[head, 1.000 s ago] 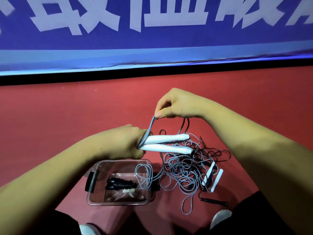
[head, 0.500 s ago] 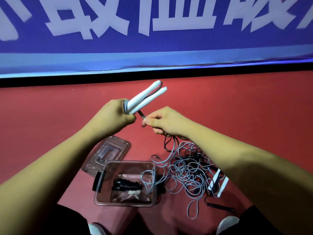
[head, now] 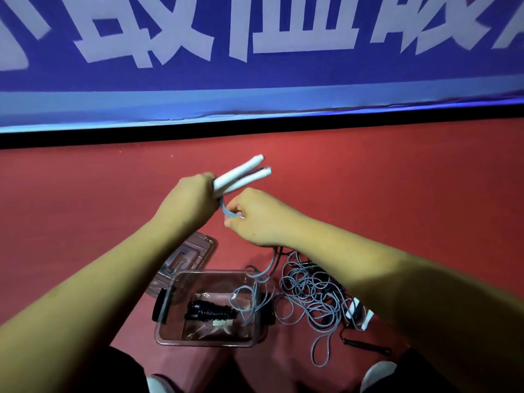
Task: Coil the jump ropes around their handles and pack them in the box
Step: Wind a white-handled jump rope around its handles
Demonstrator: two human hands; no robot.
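Handles (head: 241, 175), paired white, jut from the left hand (head: 192, 202), whose gripping fingers are hidden; right hand (head: 255, 219) pinches grey rope (head: 226, 210) just below. Box (head: 198, 343) sits near, rope tangle (head: 306, 293) right; red floor (head: 368, 180) stretches far beyond.

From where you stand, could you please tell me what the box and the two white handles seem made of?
The box looks like clear, glossy hard plastic: the coiled black rope inside shows through its walls. The white handles look matte, perhaps foam or plastic: no glare shows.
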